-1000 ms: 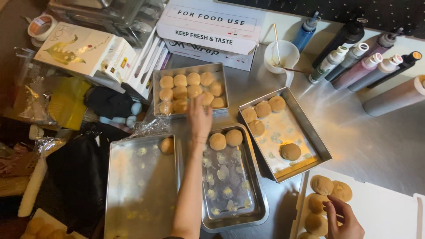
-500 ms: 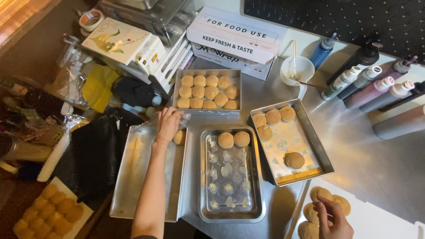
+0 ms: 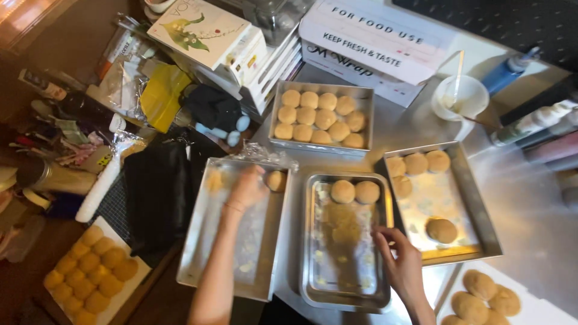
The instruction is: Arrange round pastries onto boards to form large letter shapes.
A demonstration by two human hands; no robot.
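Note:
My left hand (image 3: pixel 245 189) reaches into the top right corner of the left metal tray (image 3: pixel 208 253). Its fingers lie against a round brown bun (image 3: pixel 276 180) there, and the blur hides whether they grip it. My right hand (image 3: pixel 400 260) hovers over the right rim of the middle tray (image 3: pixel 313 283), fingers spread and holding nothing. That tray has two buns (image 3: pixel 354 191) at its far end and a blurred brown patch (image 3: pixel 343 224) at its centre. The right tray (image 3: pixel 481 222) holds three buns along the top and one lower bun (image 3: pixel 441 230).
A back tray (image 3: pixel 319 114) is full of buns. More buns lie on a white board (image 3: pixel 481 295) at bottom right and a board (image 3: pixel 90 274) at lower left. A wrap box (image 3: pixel 373 42), white cup (image 3: pixel 460 99), squeeze bottles (image 3: pixel 542 126), books (image 3: pixel 205 24) and black cloth (image 3: pixel 156 192) surround the trays.
My left hand moved from the back tray to the left tray's corner, where a bun now lies. My right hand left the bottom-right buns and came to the middle tray.

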